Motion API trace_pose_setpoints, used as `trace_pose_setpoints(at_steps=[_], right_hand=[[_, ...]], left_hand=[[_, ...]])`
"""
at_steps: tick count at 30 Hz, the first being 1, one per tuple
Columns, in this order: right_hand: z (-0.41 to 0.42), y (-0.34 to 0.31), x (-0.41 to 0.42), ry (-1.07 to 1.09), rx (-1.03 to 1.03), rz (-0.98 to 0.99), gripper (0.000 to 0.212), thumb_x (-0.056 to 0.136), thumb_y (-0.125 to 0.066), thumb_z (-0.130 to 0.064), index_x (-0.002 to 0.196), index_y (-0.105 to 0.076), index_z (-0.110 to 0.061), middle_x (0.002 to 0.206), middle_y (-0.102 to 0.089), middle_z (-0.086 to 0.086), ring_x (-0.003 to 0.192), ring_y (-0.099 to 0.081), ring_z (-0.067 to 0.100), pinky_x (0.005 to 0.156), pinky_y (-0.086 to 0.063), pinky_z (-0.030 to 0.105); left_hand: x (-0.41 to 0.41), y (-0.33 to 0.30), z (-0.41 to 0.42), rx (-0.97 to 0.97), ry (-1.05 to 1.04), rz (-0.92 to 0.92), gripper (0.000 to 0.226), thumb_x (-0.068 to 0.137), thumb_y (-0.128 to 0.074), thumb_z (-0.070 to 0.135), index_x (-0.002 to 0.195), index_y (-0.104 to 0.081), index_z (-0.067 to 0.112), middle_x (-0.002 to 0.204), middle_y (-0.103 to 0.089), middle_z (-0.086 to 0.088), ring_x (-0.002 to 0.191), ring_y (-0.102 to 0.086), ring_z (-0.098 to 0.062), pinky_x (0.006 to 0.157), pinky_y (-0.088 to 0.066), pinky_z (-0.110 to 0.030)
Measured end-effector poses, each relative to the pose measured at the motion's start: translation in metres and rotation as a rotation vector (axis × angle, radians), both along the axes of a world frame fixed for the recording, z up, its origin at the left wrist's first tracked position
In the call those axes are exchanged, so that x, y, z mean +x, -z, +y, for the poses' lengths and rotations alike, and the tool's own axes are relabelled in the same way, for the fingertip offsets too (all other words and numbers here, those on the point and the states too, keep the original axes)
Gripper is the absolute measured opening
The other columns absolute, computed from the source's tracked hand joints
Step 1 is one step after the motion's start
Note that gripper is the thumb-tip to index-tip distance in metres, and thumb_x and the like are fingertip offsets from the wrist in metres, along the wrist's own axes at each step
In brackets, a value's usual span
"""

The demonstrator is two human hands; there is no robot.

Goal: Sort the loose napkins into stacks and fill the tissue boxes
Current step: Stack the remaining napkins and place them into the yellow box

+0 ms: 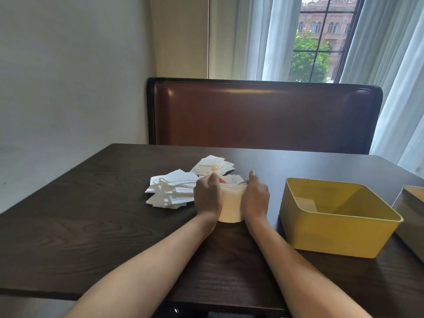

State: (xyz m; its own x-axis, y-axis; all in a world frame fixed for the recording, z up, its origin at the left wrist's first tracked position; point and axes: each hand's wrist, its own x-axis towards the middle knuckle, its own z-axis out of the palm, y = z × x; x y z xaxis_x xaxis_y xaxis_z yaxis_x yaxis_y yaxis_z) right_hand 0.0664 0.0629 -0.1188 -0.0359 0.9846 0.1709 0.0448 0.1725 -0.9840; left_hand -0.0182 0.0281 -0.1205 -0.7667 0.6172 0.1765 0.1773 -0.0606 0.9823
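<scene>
A dark wood-grain desk (91, 226) fills the foreground, its far edge meeting a high-backed bench seat (263, 115) upholstered in glossy reddish-brown within a dark frame. A plain pale wall (68, 76) rises at left. Behind the bench, sheer white curtains (394, 76) flank a dark-framed window (321, 42), through which a green tree (307, 60) and an ornate reddish building (325, 21) show

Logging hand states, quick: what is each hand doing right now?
Left hand: fingers curled, gripping the cream napkin stack on its left side.
Right hand: gripping the same stack on its right side.
</scene>
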Motion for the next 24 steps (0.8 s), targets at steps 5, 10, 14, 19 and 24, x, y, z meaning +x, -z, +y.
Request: trace_pose_setpoints(at_steps=[5,10,14,19,24], right_hand=[[-0.011,-0.003,0.003,0.011,0.026,0.054,0.061,0.105,-0.029,-0.046,0.062,-0.06,-0.016,0.068,-0.069,0.007,0.069,-0.068,0.027,0.073,-0.055,0.046],[-0.033,-0.014,0.009,-0.016,0.2,0.028,0.046,0.096,-0.031,-0.054,0.074,-0.063,-0.029,0.071,-0.069,-0.01,0.073,-0.068,0.014,0.073,-0.058,0.046],[-0.053,-0.029,0.017,0.024,0.382,-0.079,0.039,0.094,-0.03,-0.056,0.097,-0.058,-0.03,0.085,-0.06,-0.023,0.079,-0.065,0.008,0.072,-0.06,0.036],[-0.054,-0.059,0.041,0.104,0.449,-0.116,0.041,0.1,-0.03,-0.049,0.071,-0.05,-0.029,0.072,-0.061,-0.011,0.07,-0.063,0.012,0.066,-0.056,0.037],[-0.037,-0.093,0.074,0.153,0.398,-0.193,0.053,0.103,-0.032,-0.045,0.062,-0.051,-0.019,0.066,-0.06,0.0,0.067,-0.061,0.017,0.063,-0.048,0.034]], left_hand=[[0.009,-0.01,-0.01,0.046,-0.083,-0.058,0.048,0.1,-0.052,0.032,0.056,-0.061,0.016,0.053,-0.059,0.002,0.057,-0.055,-0.016,0.063,-0.043,-0.032],[0.007,-0.029,-0.021,0.174,-0.153,-0.047,0.053,0.102,-0.051,0.035,0.053,-0.062,0.019,0.056,-0.064,0.0,0.062,-0.062,-0.021,0.067,-0.046,-0.034],[0.014,-0.051,-0.028,0.235,-0.091,-0.14,0.063,0.105,-0.042,0.035,0.05,-0.063,0.015,0.052,-0.065,0.001,0.058,-0.064,-0.02,0.07,-0.049,-0.034],[0.033,-0.072,-0.038,0.249,0.104,-0.162,0.07,0.106,-0.029,0.046,0.061,-0.067,0.009,0.065,-0.072,-0.01,0.067,-0.069,-0.027,0.076,-0.054,-0.039],[0.059,-0.091,-0.045,0.202,0.285,-0.02,0.06,0.08,-0.041,0.067,0.068,-0.065,0.013,0.068,-0.068,-0.005,0.069,-0.067,-0.027,0.07,-0.054,-0.041]])
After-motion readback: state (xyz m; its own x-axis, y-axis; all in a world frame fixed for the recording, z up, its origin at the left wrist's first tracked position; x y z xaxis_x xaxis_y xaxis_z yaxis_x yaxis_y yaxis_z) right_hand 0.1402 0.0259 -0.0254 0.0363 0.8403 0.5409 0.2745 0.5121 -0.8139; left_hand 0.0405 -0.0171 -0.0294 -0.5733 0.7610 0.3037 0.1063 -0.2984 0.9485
